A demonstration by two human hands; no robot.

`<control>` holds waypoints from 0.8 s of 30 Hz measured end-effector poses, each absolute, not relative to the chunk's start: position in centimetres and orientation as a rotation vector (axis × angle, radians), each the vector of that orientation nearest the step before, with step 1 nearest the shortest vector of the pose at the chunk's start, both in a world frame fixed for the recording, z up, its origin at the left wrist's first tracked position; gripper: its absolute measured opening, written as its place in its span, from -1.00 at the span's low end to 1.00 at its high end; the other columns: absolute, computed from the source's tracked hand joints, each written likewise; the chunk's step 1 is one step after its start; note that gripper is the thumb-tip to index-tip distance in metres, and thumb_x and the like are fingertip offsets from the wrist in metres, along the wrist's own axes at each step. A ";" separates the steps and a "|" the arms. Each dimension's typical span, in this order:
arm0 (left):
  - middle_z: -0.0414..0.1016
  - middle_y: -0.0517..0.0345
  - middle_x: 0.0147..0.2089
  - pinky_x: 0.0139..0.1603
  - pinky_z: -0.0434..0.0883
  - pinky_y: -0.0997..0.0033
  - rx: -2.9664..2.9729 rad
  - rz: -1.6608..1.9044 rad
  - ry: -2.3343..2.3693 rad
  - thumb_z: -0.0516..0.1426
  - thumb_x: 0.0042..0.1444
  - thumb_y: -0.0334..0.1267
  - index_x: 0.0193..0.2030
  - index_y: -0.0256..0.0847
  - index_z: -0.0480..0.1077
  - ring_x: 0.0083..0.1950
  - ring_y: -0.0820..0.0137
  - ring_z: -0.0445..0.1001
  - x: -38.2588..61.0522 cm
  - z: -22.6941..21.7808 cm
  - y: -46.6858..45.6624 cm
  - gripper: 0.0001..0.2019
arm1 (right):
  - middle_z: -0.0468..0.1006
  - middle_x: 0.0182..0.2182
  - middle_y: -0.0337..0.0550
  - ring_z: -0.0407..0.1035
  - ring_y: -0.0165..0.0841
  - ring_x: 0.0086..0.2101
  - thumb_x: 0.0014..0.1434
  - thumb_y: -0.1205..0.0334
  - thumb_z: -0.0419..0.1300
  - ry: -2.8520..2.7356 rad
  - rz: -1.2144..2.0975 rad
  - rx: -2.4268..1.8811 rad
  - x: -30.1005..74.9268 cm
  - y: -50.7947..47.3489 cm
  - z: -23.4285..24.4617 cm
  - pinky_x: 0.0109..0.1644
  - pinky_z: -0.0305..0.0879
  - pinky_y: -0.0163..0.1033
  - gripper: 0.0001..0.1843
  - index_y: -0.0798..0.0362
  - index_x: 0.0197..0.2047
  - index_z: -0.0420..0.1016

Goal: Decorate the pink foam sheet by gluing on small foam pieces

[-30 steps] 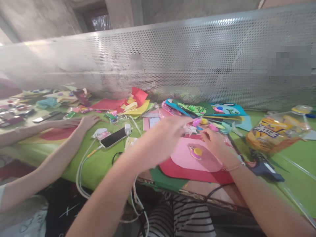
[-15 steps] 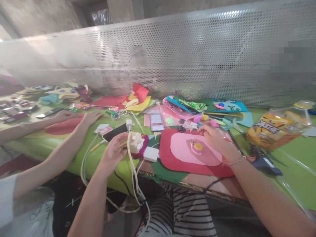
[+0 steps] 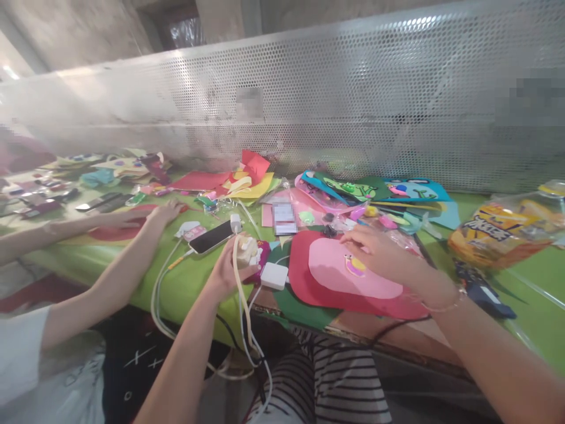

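Observation:
My left hand (image 3: 224,270) is closed around the left side of a cream extension socket (image 3: 245,252), its thumb along the front. White plugs and cables come from the socket, and a magenta box (image 3: 263,252) is right behind it. Loosely bent and apart, the fingers of my right hand (image 3: 373,250) hover over a rounded pink foam sheet (image 3: 329,268) on a larger red one (image 3: 304,294). I see nothing in that hand. Partly covered by it, a small snail shape (image 3: 354,266) in yellow and purple lies on the pink sheet.
A white adapter (image 3: 274,275) and a black phone (image 3: 212,237) are near my left hand. Coloured foam crafts (image 3: 353,187) are piled behind. An orange snack bag (image 3: 494,232) stands right. A co-worker's arms (image 3: 115,265) rest on red sheets at left.
My left hand has moved right and closed around the extension socket. My right hand has shifted left and lower over the pink sheet, now partly covering the snail shape. The view has shifted slightly.

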State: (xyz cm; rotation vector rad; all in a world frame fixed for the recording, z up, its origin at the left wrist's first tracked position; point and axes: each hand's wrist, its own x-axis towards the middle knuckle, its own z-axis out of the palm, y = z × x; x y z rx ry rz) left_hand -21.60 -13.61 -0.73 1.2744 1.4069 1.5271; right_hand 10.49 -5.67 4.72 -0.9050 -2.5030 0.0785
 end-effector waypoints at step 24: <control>0.46 0.02 -0.06 0.03 0.43 0.19 1.176 1.719 1.510 0.29 -0.16 -0.15 0.10 -0.20 0.26 -0.08 0.28 0.49 -19.2 -2.2 -13.0 -0.37 | 0.42 -0.21 0.06 0.30 -0.12 -0.16 0.06 -0.18 0.15 -2.796 -0.019 -0.796 -3.8 -8.7 -0.4 -0.12 0.24 -0.05 -0.43 0.20 -0.14 0.35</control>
